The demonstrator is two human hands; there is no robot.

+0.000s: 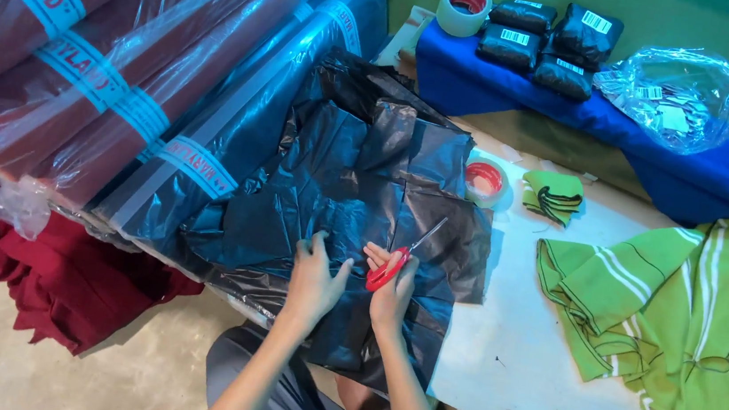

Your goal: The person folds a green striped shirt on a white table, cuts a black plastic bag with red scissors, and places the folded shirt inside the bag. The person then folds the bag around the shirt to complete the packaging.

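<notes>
On the white table [512, 335], at its near left corner, we found a pile of black plastic bags [366, 187] spread flat and overlapping, reaching from the table edge up toward the rolls at the left. The left hand [315, 276] lay on the black plastic with its fingers spread and pressed down on the sheet. The right hand [392, 290], just beside it, was closed around the red handles of a pair of scissors [402, 258], whose blades pointed up and to the right over the plastic; we could not tell whether the blades were parted. Left of the bags lay several fabric rolls [102, 64] wrapped in clear film, with dark red cloth [63, 279] beneath them. A roll of tape [484, 182] sat at the right edge of the plastic, near a small folded green cloth [553, 195]. A larger green striped cloth [683, 316] lay at the right of the table. On the blue bench [715, 172] beyond stood a second tape roll [464, 6], black parcels [545, 37] and a clear bag of tags [673, 97].
</notes>
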